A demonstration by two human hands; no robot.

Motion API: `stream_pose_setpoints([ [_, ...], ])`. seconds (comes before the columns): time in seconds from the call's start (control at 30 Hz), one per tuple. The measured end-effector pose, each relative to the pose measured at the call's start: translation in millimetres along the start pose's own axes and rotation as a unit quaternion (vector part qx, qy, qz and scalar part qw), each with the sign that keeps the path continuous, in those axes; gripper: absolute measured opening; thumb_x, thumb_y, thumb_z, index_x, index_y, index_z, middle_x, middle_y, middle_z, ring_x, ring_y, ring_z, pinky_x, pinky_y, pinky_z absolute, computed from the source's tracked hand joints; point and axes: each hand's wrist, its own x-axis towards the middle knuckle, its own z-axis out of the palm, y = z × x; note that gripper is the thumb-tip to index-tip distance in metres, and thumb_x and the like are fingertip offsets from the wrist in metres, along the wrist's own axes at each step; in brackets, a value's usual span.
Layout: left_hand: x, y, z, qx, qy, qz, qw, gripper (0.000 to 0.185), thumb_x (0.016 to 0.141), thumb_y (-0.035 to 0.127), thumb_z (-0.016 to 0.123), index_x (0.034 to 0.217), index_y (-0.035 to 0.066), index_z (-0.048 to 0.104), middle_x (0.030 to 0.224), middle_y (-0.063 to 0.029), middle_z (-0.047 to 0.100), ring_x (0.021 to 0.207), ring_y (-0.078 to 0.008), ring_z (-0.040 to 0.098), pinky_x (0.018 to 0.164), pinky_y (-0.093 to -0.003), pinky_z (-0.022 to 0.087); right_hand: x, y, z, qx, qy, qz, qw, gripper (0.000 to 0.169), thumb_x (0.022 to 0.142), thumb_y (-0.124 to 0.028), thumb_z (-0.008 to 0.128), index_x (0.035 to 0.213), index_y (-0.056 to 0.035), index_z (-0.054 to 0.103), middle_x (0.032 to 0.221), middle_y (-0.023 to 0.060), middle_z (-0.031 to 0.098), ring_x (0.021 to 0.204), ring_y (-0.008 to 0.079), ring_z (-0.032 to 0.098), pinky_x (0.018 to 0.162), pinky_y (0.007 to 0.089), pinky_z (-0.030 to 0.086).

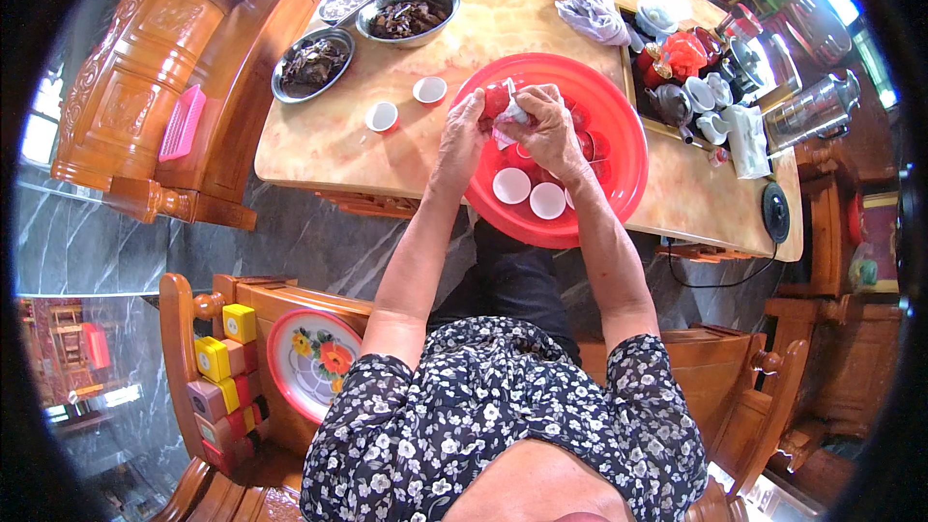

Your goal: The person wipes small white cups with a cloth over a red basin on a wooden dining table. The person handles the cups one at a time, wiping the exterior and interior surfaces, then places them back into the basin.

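Over a red plastic basin [636, 159], my left hand [464, 127] holds a small red cup [496, 98] by its side. My right hand [542, 123] grips a bunched whitish cloth [513, 116] against the cup's rim. Inside the basin lie several more cups, some showing red outsides. A cup with a white inside [511, 185] and another white cup [547, 201] sit near the basin's front. Left of the basin, two red cups with white insides, a nearer cup [382, 117] and a farther cup [430, 90], stand upright on the stone-topped table [319, 148].
Metal bowls of dark food [407, 11] stand at the table's left, with chopsticks across one. A crumpled grey cloth [593, 13] lies beyond the basin. To the right are a tea tray [631, 80] with teaware, a tissue pack [748, 141], a metal jug [813, 110] and a corded black disc [775, 212].
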Motion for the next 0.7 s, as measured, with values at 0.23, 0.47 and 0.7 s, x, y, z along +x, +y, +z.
stream_pose_setpoints([
  [0.23, -5.9, 5.1, 0.8, 0.06, -0.027, -0.019, 0.998, 0.023, 0.093, 0.018, 0.056, 0.113, 0.006, 0.058, 0.102, -0.005, 0.063, 0.089, -0.0125, 0.061, 0.077, -0.029, 0.052, -1.5, 12.3, -5.7, 0.341, -0.025, 0.228, 0.911, 0.014, 0.079, -0.016, 0.07, 0.078, -0.0045, 0.062, 0.073, -0.0013, 0.06, 0.066, 0.0104, 0.052, 0.061, 0.0278, 0.044],
  [0.47, -8.2, 1.6, 8.9, 0.273, -0.059, 0.035, 0.959, 0.034, 0.08, 0.004, 0.067, 0.113, 0.009, 0.058, 0.106, -0.0059, 0.062, 0.095, -0.0147, 0.06, 0.082, -0.0292, 0.052, -3.0, 29.7, -4.7, 0.404, 0.016, 0.341, 0.849, 0.016, 0.085, -0.017, 0.059, 0.083, -0.0034, 0.067, 0.069, -0.0008, 0.062, 0.055, 0.0062, 0.054, 0.05, 0.0209, 0.042],
  [0.7, -11.3, 4.1, 9.9, 0.288, -0.053, 0.037, 0.955, 0.036, 0.079, 0.005, 0.068, 0.113, 0.006, 0.058, 0.106, -0.0071, 0.062, 0.094, -0.0137, 0.061, 0.079, -0.0282, 0.052, -4.2, 36.3, -1.5, 0.4, -0.016, 0.32, 0.858, 0.015, 0.085, -0.02, 0.064, 0.079, -0.0057, 0.067, 0.067, -0.0025, 0.061, 0.055, 0.005, 0.054, 0.048, 0.0199, 0.041],
])
